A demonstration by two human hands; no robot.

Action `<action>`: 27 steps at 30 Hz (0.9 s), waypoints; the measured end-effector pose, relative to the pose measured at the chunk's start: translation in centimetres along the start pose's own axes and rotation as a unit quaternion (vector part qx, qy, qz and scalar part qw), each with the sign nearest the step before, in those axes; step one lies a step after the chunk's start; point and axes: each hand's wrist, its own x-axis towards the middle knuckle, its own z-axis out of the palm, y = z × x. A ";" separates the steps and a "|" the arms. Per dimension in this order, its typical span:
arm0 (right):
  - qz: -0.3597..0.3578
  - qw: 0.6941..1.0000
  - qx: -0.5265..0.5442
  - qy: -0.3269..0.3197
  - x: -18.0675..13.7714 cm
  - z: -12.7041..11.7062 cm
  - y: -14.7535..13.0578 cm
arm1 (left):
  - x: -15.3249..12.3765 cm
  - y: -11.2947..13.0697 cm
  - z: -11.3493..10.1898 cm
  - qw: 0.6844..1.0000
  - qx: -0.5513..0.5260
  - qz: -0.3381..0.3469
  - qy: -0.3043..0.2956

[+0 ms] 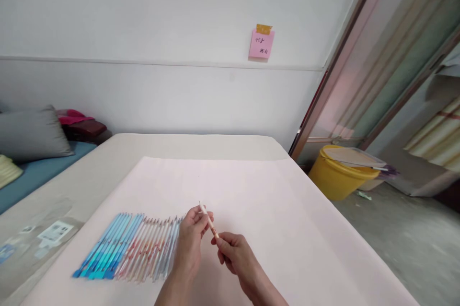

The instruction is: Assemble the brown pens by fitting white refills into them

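A slim pen [210,220], whitish at its pointed upper end and orange-brown lower down, slants in the air above the pink sheet [273,229]. My left hand [194,229] is closed around its upper part, thumb against the barrel. Its lower end sits pinched between the thumb and fingers of my right hand [235,254]. Beside my left hand lies a row of pens [140,248], tips pointing away from me: blue and turquoise at the left, pale with reddish-orange patterns in the middle, greyish blue at the right. My left hand and forearm hide part of the row's right end.
Clear plastic packaging with a white label [55,231] lies left of the sheet. A grey cushion [34,133] rests farther left. Beyond the right edge stands a yellow bucket [339,176] on the floor. A pink note [261,44] is taped to the wall.
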 end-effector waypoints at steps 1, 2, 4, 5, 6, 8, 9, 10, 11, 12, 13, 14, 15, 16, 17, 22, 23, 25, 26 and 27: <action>0.000 1.000 -0.001 0.004 0.0 0.0 0.0 | 0.0 0.0 0.0 1.000 0.010 0.004 0.005; 0.001 1.000 -0.001 0.008 0.0 0.0 0.1 | -0.1 -0.1 0.0 1.000 0.018 0.006 0.009; 0.005 1.000 0.010 0.006 0.0 0.0 0.1 | 0.0 -0.2 0.0 1.000 0.023 0.007 0.014; 0.008 1.000 0.019 0.000 0.0 0.0 0.1 | 0.0 -0.2 -0.1 1.000 0.017 0.005 0.014; 0.011 0.999 0.031 -0.006 0.0 0.0 0.0 | 0.1 -0.3 -0.1 1.000 0.009 0.003 0.013; 0.015 0.998 0.054 -0.018 0.0 -0.1 0.0 | 0.2 -0.4 -0.2 1.000 -0.001 0.002 0.008; 0.017 0.998 0.063 -0.021 0.0 -0.1 -0.1 | 0.2 -0.4 -0.2 1.000 -0.002 0.004 0.007; 0.017 0.997 0.068 -0.022 0.0 -0.1 -0.1 | 0.3 -0.4 -0.2 1.000 0.001 0.004 0.008; 0.017 0.997 0.071 -0.021 0.0 -0.1 -0.1 | 0.2 -0.4 -0.2 1.000 0.007 0.005 0.010; 0.015 0.997 0.073 -0.018 -0.1 -0.1 -0.1 | 0.2 -0.5 -0.2 1.000 0.013 0.005 0.013; 0.014 0.997 0.074 -0.017 -0.1 -0.1 -0.1 | 0.2 -0.5 -0.2 1.000 0.018 0.005 0.016; 0.015 0.997 0.077 -0.018 -0.1 -0.1 -0.1 | 0.2 -0.5 -0.2 1.000 0.023 0.006 0.017; 0.018 0.996 0.082 -0.020 -0.1 -0.1 0.0 | 0.2 -0.4 -0.2 1.000 0.024 0.006 0.015; 0.022 0.996 0.088 -0.024 -0.1 -0.1 0.0 | 0.2 -0.4 -0.2 1.000 0.024 0.006 0.010; 0.026 0.995 0.096 -0.027 -0.2 -0.1 0.0 | 0.2 -0.4 -0.2 1.000 0.021 0.006 0.004; 0.026 0.994 0.100 -0.023 -0.1 0.0 0.0 | 0.1 -0.4 -0.1 1.000 0.024 0.005 -0.002; 0.025 0.995 0.098 -0.022 -0.1 0.0 0.0 | 0.1 -0.5 -0.1 1.000 0.026 0.006 0.002; 0.026 0.994 0.103 -0.028 -0.1 0.0 0.0 | 0.2 -0.5 -0.1 1.000 0.024 0.003 0.008; 0.029 0.993 0.110 -0.033 -0.1 -0.1 0.1 | 0.2 -0.5 -0.2 1.000 0.021 0.000 0.008; 0.031 0.992 0.118 -0.038 -0.1 -0.1 0.1 | 0.3 -0.5 -0.2 1.000 0.015 -0.003 0.005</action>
